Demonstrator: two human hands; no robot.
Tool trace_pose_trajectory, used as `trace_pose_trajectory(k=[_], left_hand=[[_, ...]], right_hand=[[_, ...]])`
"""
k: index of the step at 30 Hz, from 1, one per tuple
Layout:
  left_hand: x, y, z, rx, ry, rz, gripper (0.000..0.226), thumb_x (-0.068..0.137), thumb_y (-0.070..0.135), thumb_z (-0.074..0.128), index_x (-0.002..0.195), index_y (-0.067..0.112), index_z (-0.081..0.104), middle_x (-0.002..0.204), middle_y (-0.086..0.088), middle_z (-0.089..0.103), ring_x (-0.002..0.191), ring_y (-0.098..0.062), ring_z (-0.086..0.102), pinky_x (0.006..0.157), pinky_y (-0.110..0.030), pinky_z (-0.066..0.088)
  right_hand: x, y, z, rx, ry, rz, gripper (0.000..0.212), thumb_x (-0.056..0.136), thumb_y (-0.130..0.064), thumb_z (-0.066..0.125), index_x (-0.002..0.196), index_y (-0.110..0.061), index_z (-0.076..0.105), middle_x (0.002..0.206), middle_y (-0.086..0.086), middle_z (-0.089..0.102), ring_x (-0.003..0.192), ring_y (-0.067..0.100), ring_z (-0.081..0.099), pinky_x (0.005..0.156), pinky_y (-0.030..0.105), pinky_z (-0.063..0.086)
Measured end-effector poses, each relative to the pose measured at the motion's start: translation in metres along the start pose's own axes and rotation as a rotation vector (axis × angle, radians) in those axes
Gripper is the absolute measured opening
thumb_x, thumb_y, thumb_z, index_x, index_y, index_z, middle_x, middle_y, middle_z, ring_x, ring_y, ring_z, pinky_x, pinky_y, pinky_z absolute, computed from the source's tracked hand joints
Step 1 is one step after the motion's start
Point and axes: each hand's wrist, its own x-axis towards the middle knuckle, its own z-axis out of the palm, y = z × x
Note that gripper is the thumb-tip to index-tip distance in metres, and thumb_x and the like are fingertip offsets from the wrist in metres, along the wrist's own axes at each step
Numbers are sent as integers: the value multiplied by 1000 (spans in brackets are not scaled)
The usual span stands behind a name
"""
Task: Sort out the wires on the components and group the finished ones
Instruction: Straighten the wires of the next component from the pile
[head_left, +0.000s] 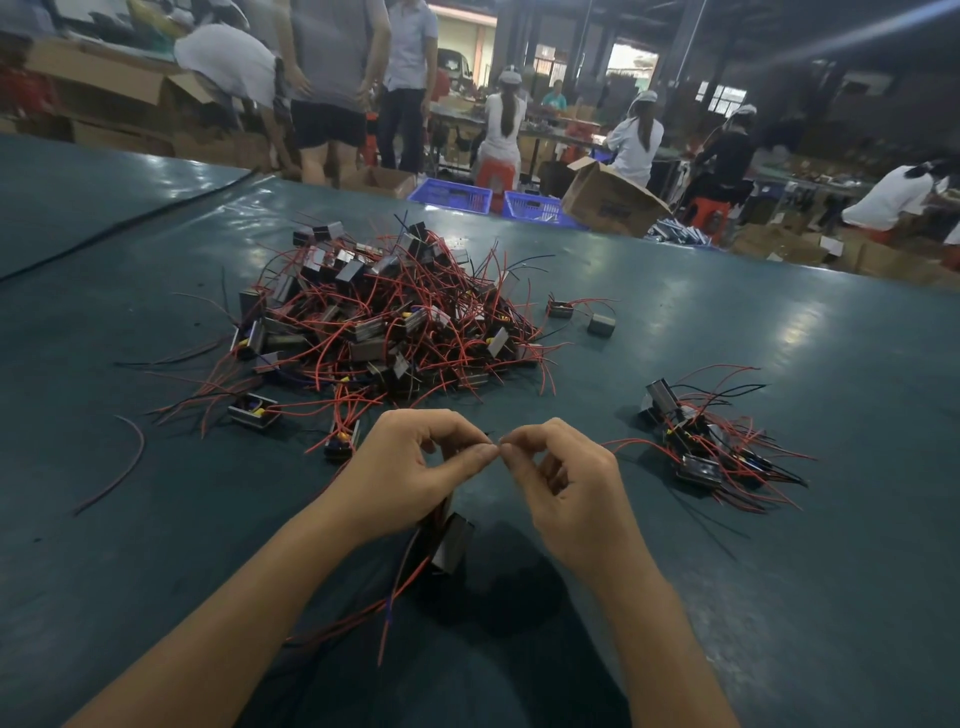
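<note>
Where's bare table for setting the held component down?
Bare: table between big pile and small pile; near-right, below small pile; near-left, below the loose red wire. Crowded: around big pile, with stray components and wires fanning from its front edge.

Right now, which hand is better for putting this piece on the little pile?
Probably the right hand: the small group of components lies on its side. The left hand is nearer the big tangled heap. Both hands now pinch wire ends of the held component.
</note>
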Motion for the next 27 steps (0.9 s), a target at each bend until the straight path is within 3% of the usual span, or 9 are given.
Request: trace_pose_trajectory(k=[4,8,11,15,17,20,27], left_hand=[[-1,-1,1,15,4,5,7,86,22,72,85,28,74,75,14,71,77,-11,66,74,-37,52],[-1,-1,3,24,18,45,3,84,19,74,84,22,75,75,10,70,74,-10,65,72,-33,51],[-1,-1,5,42,8,64,2,84,19,74,86,18,75,75,10,70,74,-11,64,71,-33,50],[0,-2,2,4,21,17,7,86,18,72,85,24,74,74,13,70,74,-10,65,71,-34,52],[1,-2,0,-6,25,-11,9,87,18,72,84,27,74,72,16,70,72,-9,65,70,-36,53],[1,-2,0,-19,13,-32,8,87,17,71,85,24,74,72,15,70,71,-9,65,72,-44,54],[0,-3,0,-27,-1,-35,6,87,22,71,85,26,74,74,13,71,72,-9,66,74,-48,54]], right_hand=[[0,-3,1,-6,-33,42,19,94,-29,58,82,-16,63,69,-18,48,56,8,46,53,24,40],[1,-10,4,62,-32,157,24,91,-25,55,68,-24,50,59,-16,46,52,8,42,53,19,31],[1,-10,6,130,-16,264,26,86,-28,56,61,-22,54,51,-13,47,47,6,40,49,15,29],[1,-11,2,160,43,203,7,84,-28,67,83,-21,68,71,-11,61,50,9,49,49,15,35],[1,-12,1,165,56,104,10,85,-22,70,94,-22,69,83,-12,62,54,11,52,47,18,39],[1,-10,0,74,47,-1,7,88,-17,70,94,-20,71,87,-14,59,56,10,53,47,21,41],[2,-5,-1,13,7,18,6,90,-24,67,89,-20,71,84,-17,57,59,7,52,55,12,37]])
